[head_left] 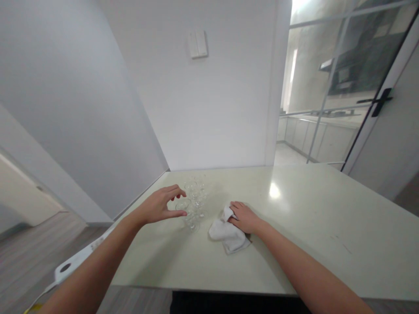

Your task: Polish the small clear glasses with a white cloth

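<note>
My left hand (165, 204) is at the near glass (191, 223), a clear stemmed one, with thumb and fingers spread apart on either side of its rim. Whether the fingertips touch the glass I cannot tell. Behind it several more clear glasses (195, 192) stand close together; their outlines overlap and are faint. To the right, my right hand (244, 217) rests on a crumpled white cloth (227, 235), its fingers closed over the upper part. The cloth lies on the tabletop.
The pale glossy table (294, 244) meets a white wall with a switch (198, 44). At the right is a glass-paned door with a black handle (379, 101). A white power strip (77, 259) runs along the table's left edge.
</note>
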`<state>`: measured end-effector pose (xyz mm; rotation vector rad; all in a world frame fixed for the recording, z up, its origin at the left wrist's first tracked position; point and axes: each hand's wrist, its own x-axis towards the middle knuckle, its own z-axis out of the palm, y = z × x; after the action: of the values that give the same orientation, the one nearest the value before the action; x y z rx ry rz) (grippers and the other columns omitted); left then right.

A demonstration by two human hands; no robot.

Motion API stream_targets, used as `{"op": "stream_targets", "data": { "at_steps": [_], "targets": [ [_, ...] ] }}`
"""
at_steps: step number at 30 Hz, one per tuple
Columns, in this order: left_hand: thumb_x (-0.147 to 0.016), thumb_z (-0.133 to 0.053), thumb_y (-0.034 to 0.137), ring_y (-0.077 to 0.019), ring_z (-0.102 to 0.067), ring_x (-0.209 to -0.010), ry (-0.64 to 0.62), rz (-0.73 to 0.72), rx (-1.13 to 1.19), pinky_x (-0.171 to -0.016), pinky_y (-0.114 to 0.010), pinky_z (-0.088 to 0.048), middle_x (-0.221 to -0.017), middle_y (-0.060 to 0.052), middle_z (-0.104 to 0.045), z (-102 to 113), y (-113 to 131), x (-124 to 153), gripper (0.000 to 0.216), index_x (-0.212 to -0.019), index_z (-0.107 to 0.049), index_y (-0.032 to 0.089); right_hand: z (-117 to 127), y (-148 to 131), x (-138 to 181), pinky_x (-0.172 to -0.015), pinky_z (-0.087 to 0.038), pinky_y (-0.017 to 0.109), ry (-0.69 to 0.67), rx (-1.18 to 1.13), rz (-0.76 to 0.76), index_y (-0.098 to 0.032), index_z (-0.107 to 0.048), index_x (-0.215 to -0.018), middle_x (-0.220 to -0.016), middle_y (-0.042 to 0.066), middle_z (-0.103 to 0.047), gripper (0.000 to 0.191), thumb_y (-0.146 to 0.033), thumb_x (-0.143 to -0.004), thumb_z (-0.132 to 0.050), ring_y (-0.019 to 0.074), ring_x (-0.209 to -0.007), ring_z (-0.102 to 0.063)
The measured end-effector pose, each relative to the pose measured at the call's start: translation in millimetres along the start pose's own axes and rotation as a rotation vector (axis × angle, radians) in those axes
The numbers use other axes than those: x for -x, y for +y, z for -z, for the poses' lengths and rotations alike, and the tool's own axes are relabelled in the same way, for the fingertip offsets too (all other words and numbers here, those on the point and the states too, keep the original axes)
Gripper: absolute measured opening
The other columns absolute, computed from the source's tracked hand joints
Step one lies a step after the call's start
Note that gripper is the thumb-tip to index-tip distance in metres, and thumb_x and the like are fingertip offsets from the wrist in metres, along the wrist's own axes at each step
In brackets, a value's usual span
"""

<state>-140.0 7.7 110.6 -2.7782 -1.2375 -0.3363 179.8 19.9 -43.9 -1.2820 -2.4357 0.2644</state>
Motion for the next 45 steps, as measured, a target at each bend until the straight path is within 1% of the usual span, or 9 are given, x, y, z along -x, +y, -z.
{"op": "stream_targets", "data": {
  "at_steps": [10, 22, 24, 27, 31, 34, 37, 40, 45],
  "targets": [
    [-0.077, -0.062, 0.06, -0.0258, -0.053, -0.109, 0.023, -0.124, -0.026, -0.095, -0.037, -0.042, -0.117, -0.01, -0.056, -3, -3, -3, 0.058, -0.124, -0.057, 0.026, 2, -1, 1, -0.11, -0.031, 0.042, -0.005, -0.002, -0.002, -0.008, -0.055, -0.125, -0.139, 0.02, -0.048, 0.046, -0.038, -0.089, -0.051, 0.0299, -0.13, -0.042],
    [-0.076, -0.063, 0.06, -0.0277, -0.053, -0.113, 0.019, -0.091, -0.052, -0.096, -0.041, -0.041, -0.121, -0.01, -0.057, -6, -2, -5, 0.06, -0.128, -0.056, 0.031, 1, 0, 0, -0.109, -0.032, 0.042, -0.006, -0.009, -0.001, -0.008, -0.055, -0.125, -0.139, 0.02, -0.048, 0.048, -0.039, -0.09, -0.05, 0.0304, -0.131, -0.041],
    [-0.075, -0.065, 0.057, -0.0278, -0.052, -0.113, 0.114, -0.052, -0.037, -0.097, -0.042, -0.04, -0.121, -0.01, -0.057, -8, 0, -2, 0.06, -0.127, -0.056, 0.029, 1, 0, 0, -0.109, -0.032, 0.042, -0.011, -0.007, 0.004, -0.008, -0.055, -0.125, -0.139, 0.021, -0.048, 0.048, -0.039, -0.089, -0.05, 0.0304, -0.131, -0.041],
    [-0.079, -0.065, 0.05, -0.0237, -0.056, -0.103, 0.426, 0.122, 0.078, -0.091, -0.037, -0.044, -0.109, -0.008, -0.06, -24, 9, 12, 0.045, -0.114, -0.059, 0.022, 1, 0, -1, -0.107, -0.033, 0.042, -0.004, -0.01, 0.008, -0.01, -0.057, -0.123, -0.137, 0.02, -0.05, 0.045, -0.039, -0.089, -0.051, 0.0297, -0.129, -0.043],
    [-0.086, -0.055, 0.043, -0.0158, -0.055, -0.078, 0.936, 0.499, 0.367, -0.072, -0.028, -0.046, -0.086, -0.003, -0.056, -81, 26, 40, 0.026, -0.094, -0.056, 0.018, -1, 1, -1, -0.106, -0.034, 0.043, 0.007, -0.028, 0.008, -0.01, -0.058, -0.12, -0.135, 0.02, -0.051, 0.042, -0.037, -0.088, -0.052, 0.0299, -0.127, -0.045],
    [-0.087, -0.054, 0.044, -0.0138, -0.053, -0.071, 1.094, 0.642, 0.558, -0.065, -0.025, -0.045, -0.082, -0.001, -0.053, -120, 33, 54, 0.028, -0.098, -0.052, 0.018, -1, 1, -1, -0.106, -0.032, 0.042, 0.04, -0.087, 0.017, -0.011, -0.06, -0.116, -0.135, 0.02, -0.052, 0.038, -0.035, -0.087, -0.054, 0.0295, -0.126, -0.045],
    [-0.085, -0.055, 0.046, -0.0137, -0.051, -0.07, 1.068, 0.641, 0.576, -0.065, -0.025, -0.044, -0.081, 0.0, -0.052, -134, 34, 54, 0.032, -0.099, -0.052, 0.018, 3, 2, -2, -0.097, -0.039, 0.037, 0.121, -0.312, -0.069, -0.014, -0.066, -0.096, -0.113, 0.016, -0.065, 0.035, -0.043, -0.091, -0.047, 0.0259, -0.108, -0.056],
    [-0.08, -0.061, 0.049, -0.0138, -0.051, -0.068, 0.938, 0.61, 0.527, -0.064, -0.026, -0.044, -0.08, 0.0, -0.052, -130, 37, 48, 0.038, -0.1, -0.052, 0.019, 12, 6, -6, -0.077, -0.045, 0.033, 0.307, -0.7, -0.329, -0.015, -0.063, -0.074, -0.075, 0.009, -0.067, 0.059, -0.062, -0.091, -0.032, 0.022, -0.077, -0.061],
    [-0.067, -0.072, 0.054, -0.0121, -0.049, -0.059, 0.747, 0.633, 0.518, -0.053, -0.024, -0.042, -0.077, 0.002, -0.051, -133, 49, 44, 0.054, -0.104, -0.051, 0.02, 25, 14, -11, -0.088, -0.045, 0.035, 0.521, -1.12, -0.443, -0.017, -0.065, -0.07, -0.068, 0.006, -0.068, 0.056, -0.069, -0.08, -0.048, 0.0246, -0.085, -0.064]
  ]
}}
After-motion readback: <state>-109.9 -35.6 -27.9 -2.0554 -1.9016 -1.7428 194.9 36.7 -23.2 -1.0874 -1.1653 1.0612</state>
